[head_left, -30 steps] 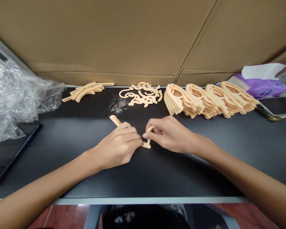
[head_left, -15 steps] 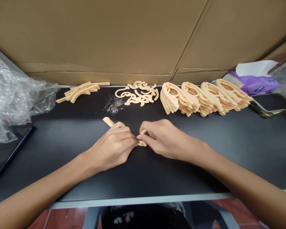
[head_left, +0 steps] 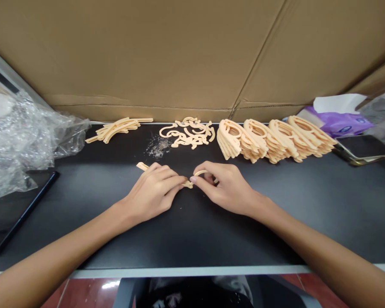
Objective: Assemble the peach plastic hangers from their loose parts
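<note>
Peach plastic strip (head_left: 142,166), flat, slightly curved, held in L hand (head_left: 152,190), one end poking out top-left, other tip at short curved peach piece (head_left: 201,172) in R hand (head_left: 226,188); join unclear.

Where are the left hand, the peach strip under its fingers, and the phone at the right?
Left hand (head_left: 152,192): head view, back of the hand.
Peach strip (head_left: 142,166): head view, end past the fingers.
Phone (head_left: 362,146): head view, dark screen.

We logged peach plastic strips (head_left: 240,141), a matte black tabletop (head_left: 231,244), tan cardboard (head_left: 131,55), and a purple tissue packet (head_left: 336,125) showing white tissue (head_left: 336,103).
</note>
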